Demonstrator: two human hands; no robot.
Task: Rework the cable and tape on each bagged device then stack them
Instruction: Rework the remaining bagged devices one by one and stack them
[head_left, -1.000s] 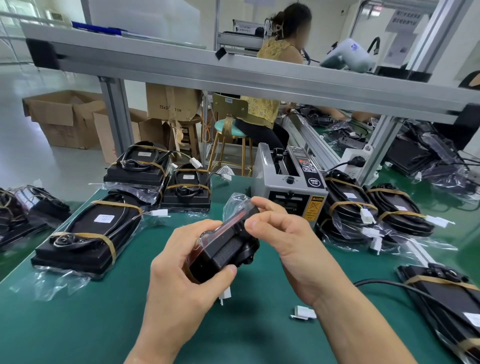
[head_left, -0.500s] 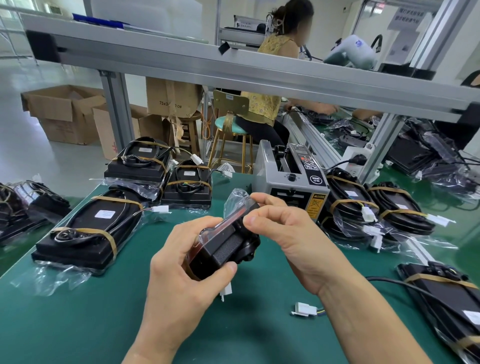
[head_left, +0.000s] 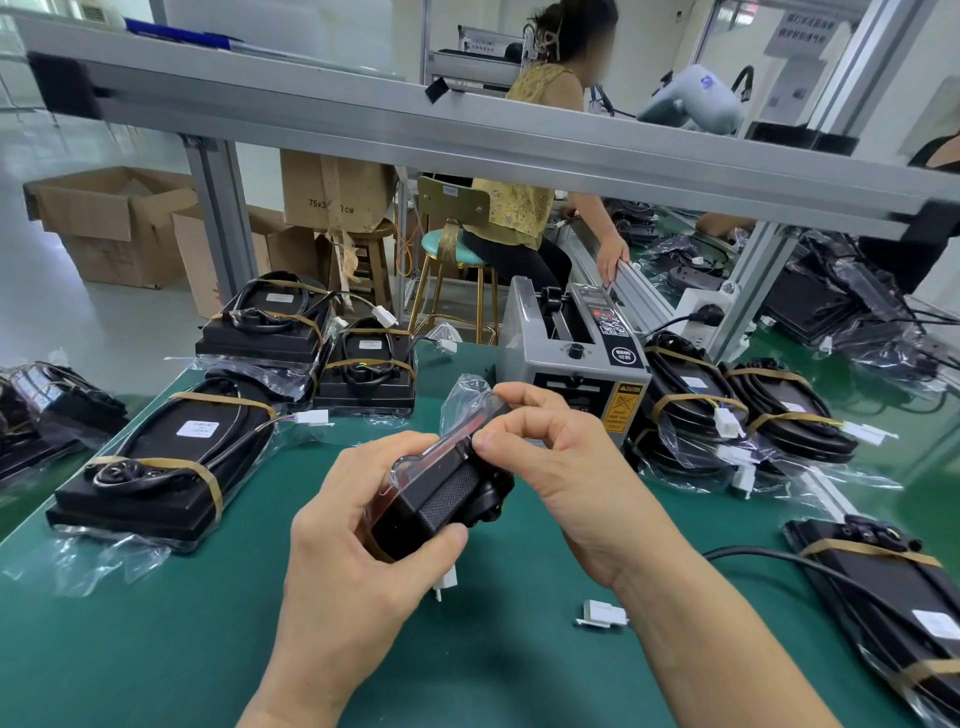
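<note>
Head view: the left hand (head_left: 353, 540) is gripping the bagged device (head_left: 441, 493) above the table's (head_left: 156, 649) middle; the right hand (head_left: 566, 467) is pinching its top edge; a white connector (head_left: 602, 614) is lying near the front edge.

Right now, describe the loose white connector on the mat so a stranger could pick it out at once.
Start at the grey tape dispenser at the back of the green mat, then come toward the camera past both hands. The loose white connector lies on bare mat below the right hand. Unlike the other white plugs, it rests beside no bagged device.
</note>
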